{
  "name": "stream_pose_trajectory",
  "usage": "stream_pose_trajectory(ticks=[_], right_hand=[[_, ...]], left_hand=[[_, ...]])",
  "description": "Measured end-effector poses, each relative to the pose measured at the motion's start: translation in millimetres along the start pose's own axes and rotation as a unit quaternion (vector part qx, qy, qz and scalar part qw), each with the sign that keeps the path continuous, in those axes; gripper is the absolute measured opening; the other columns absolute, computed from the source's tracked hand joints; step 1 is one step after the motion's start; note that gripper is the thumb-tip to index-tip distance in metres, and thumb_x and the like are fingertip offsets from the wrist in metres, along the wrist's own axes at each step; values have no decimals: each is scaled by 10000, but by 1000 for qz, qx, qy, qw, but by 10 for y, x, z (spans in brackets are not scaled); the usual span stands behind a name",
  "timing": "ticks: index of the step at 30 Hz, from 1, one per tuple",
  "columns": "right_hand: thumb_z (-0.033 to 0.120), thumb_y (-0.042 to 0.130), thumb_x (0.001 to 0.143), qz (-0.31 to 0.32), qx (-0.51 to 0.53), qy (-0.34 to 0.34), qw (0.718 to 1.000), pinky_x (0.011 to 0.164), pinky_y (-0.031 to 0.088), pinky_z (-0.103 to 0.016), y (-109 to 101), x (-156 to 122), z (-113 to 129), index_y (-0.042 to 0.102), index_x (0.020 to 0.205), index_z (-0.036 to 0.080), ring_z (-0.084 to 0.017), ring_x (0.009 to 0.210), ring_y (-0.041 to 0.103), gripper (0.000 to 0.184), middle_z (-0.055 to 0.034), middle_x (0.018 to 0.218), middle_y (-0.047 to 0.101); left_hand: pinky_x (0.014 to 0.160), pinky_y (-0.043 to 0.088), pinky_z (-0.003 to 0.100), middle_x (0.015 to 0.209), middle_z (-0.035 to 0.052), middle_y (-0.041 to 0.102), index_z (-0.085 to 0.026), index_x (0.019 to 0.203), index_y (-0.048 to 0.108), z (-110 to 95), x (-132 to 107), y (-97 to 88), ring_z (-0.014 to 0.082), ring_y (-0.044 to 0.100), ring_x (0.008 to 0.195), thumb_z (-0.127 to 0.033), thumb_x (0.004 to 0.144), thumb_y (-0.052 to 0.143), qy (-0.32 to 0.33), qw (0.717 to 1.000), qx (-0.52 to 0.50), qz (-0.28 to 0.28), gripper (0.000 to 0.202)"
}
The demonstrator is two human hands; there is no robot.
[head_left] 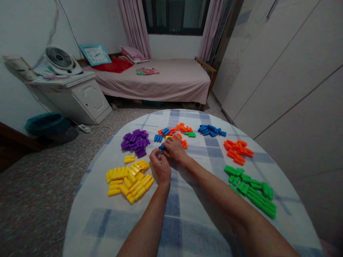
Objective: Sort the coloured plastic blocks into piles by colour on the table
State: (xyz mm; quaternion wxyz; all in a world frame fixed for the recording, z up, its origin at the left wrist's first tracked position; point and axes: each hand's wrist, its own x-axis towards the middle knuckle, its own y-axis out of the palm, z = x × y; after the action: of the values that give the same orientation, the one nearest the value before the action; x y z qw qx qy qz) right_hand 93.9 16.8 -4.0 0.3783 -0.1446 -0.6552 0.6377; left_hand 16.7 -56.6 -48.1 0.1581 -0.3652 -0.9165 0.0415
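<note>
My left hand is closed, its thumb and fingers curled together above the tablecloth. What it holds, if anything, is hidden. Just beyond it, my right hand has its fingers bent down onto a small blue plastic piece, which shows between the two hands. Around the right hand lies a mixed pile: blue pieces, orange pieces, a green piece and a yellow piece partly covered by the fingers. Yellow pieces are heaped left of my left hand, with a smaller yellow group above.
Purple pieces lie at the far left of the round table. Another blue heap, an orange heap and a green heap line the right. Beyond stand a bed, a white cabinet and a fan.
</note>
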Motion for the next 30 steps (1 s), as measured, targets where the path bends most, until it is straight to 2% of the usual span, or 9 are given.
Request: stream_pose_trajectory(ticks=[5,9,14,18,21,24,26,28,30], right_hand=[[272,530,883,-6,2,3,1000,1071,254,-430,13,401,69,638,1059,108,-278,1275,375,263,-165,1342,499],[250,510,895,67,-36,25,997,1102,191,-468,116,614,140,652,1086,74,-313,1337,319,296,-210,1289,527],[262,496,914,74,-26,26,997,1041,262,-474,124,606,135,665,1092,126,-310,1226,401,280,-195,1192,550],[192,471,920,84,27,-8,996,898,401,-361,78,542,137,661,1044,119,-241,1055,500,237,-162,1185,512],[136,470,912,81,70,-5,994,856,423,-293,82,515,178,645,1032,97,-194,1007,525,216,-150,1222,488],[119,476,906,61,104,12,993,879,414,-262,51,495,186,642,1008,89,-178,1019,521,197,-141,1199,513],[136,501,894,11,130,40,991,892,408,-248,-25,441,99,633,1022,96,-170,1022,516,189,-126,1162,535],[153,512,878,-58,140,103,983,897,406,-251,-144,318,-99,617,1063,105,-170,1012,515,217,-115,1120,553],[150,503,861,-90,117,196,969,887,408,-269,-281,125,-399,612,1077,106,-182,983,523,246,-111,1057,577]], left_hand=[[891,494,288,1151,107,582,-194,1136,480,75,26,7,171,578,1083,-106,783,439,11,1000,-15,-19,366],[931,479,301,1194,119,567,-193,1151,470,49,28,-20,176,561,1127,-116,795,440,0,1000,-16,-7,365],[938,481,315,1228,130,544,-189,1145,471,-2,27,-29,189,541,1154,-103,773,446,-10,999,-45,14,383],[951,479,327,1241,131,535,-189,1132,477,-8,29,-21,197,536,1174,-122,775,477,-14,998,-64,18,363],[968,469,327,1238,128,542,-185,1147,479,-2,35,-21,195,535,1179,-126,780,483,-19,997,-73,19,372],[955,471,321,1232,123,544,-185,1155,492,3,45,-24,195,535,1170,-127,778,482,-29,997,-63,13,381],[949,468,323,1216,121,545,-182,1144,504,3,48,-23,195,535,1157,-118,770,474,-26,998,-51,4,381],[953,459,327,1197,116,548,-179,1120,522,-1,45,-17,195,534,1149,-107,760,471,-15,999,-40,-4,371],[946,455,324,1187,106,550,-180,1096,541,-8,38,-10,195,530,1156,-101,753,471,0,999,-36,-7,359]])
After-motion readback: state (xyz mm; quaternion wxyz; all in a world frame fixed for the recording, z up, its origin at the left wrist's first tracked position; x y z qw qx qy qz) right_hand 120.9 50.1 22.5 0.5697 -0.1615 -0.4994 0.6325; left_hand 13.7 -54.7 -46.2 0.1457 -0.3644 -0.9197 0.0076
